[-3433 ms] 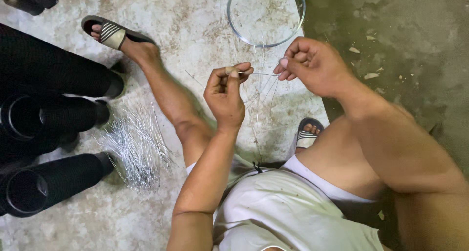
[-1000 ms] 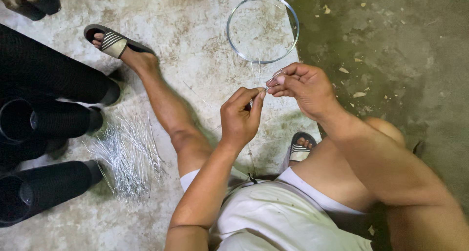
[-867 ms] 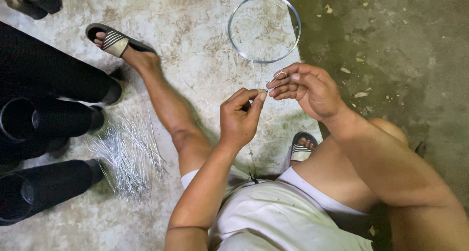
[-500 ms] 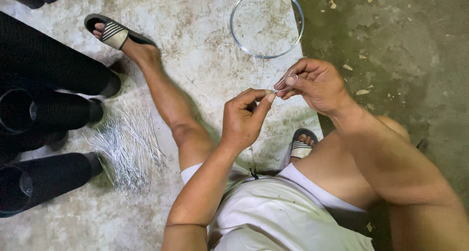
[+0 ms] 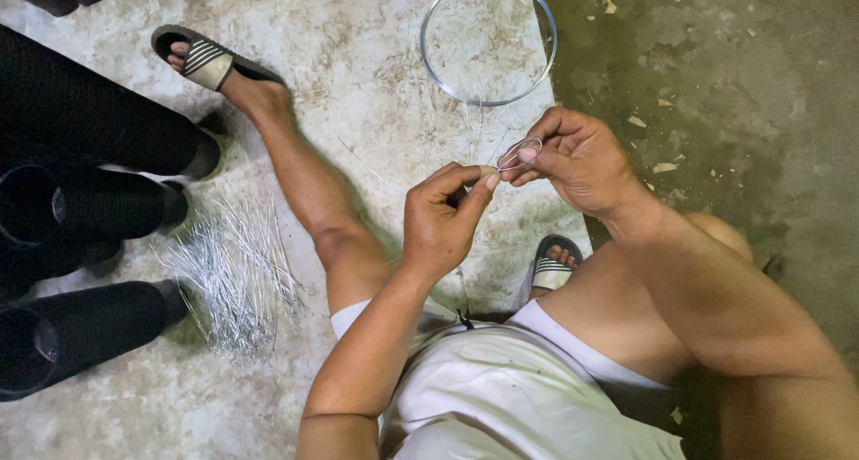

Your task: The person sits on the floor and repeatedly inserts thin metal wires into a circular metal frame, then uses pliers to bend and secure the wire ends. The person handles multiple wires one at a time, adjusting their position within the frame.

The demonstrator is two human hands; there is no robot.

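Thin silvery wire point(image 5: 517, 156), bent into small loop, pinched between left hand point(image 5: 443, 218), right hand point(image 5: 573, 160)

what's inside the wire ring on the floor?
Inside the round silver wire ring only bare stained concrete floor shows, plus thin wire strands crossing its lower edge toward the hands. Nothing covers the ring, so nothing is hidden.

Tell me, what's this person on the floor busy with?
A person sits on the concrete floor, both hands raised in front of them. The right hand pinches a small loop of thin wire, and the left hand grips the wire's end beside it. A wire ring lies ahead, a heap of cut wire pieces to the left, next to black tubes.
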